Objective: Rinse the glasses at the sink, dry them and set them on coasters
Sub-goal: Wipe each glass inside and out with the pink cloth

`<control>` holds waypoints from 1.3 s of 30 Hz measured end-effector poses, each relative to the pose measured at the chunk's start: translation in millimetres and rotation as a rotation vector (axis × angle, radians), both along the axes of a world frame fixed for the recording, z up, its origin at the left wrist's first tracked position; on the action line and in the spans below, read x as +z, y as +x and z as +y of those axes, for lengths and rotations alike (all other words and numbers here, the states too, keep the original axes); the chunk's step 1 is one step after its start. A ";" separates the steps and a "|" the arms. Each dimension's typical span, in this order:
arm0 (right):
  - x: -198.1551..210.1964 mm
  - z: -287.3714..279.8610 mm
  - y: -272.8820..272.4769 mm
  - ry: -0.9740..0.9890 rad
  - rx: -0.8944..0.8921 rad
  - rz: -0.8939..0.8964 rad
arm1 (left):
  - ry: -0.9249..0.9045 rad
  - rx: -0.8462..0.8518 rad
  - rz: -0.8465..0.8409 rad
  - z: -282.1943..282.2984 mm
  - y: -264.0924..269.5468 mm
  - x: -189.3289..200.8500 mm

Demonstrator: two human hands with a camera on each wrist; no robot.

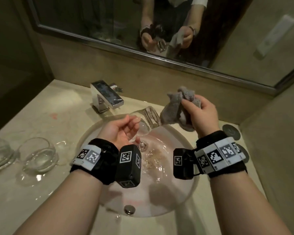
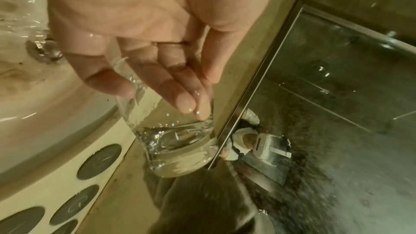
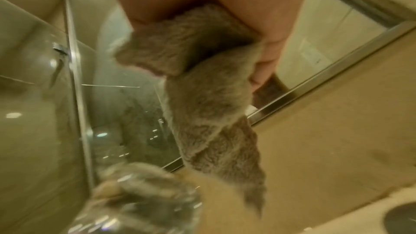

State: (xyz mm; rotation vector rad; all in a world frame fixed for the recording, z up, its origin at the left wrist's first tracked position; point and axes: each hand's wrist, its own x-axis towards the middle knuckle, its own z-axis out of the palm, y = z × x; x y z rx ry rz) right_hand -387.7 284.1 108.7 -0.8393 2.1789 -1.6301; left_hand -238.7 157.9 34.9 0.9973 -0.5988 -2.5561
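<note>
Left hand [image 1: 120,131] curled round a tilted, wet glass [image 1: 147,119] over the sink [image 1: 190,189]; right hand [image 1: 202,114] beside it clutching a grey cloth [image 1: 173,107]; two more glasses [image 1: 38,155] on the worktop [image 1: 66,116], left of the sink.

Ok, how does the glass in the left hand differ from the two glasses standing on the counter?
The held glass is tipped on its side over the sink, gripped by the left hand; the counter glasses stand upright, untouched. The held one is beside the grey cloth in the right hand; the counter pair sits among water puddles. All three are clear and stemless.
</note>
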 end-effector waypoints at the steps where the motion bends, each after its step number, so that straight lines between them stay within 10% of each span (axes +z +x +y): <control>1: 3.2 -5.0 3.5 0.038 0.056 0.082 | 0.008 -0.023 0.005 -0.5 -2.4 -0.3; 6: -12.1 -25.1 25.3 0.243 0.500 0.231 | 0.127 -0.063 0.111 -5.2 -4.9 0.9; 13: -30.2 -26.5 20.6 0.109 0.235 0.472 | 0.015 -0.099 0.114 -6.9 -7.2 9.1; 19: -19.9 -21.2 15.3 -0.298 0.181 -0.373 | 0.014 -0.068 0.153 -9.1 -2.8 6.2; 22: -10.8 -22.0 21.8 -0.231 0.244 -0.239 | 0.006 -0.027 0.156 -2.5 -6.3 9.4; 26: -9.5 -25.1 23.6 0.170 0.109 0.409 | 0.071 0.061 0.193 2.2 -9.7 10.9; 33: 23.2 -33.3 3.1 -0.021 -0.150 0.285 | 0.088 0.019 0.188 5.0 -6.2 7.8; 39: 28.7 -32.8 21.0 0.042 0.155 0.475 | 0.090 -0.004 0.170 7.0 -8.1 17.2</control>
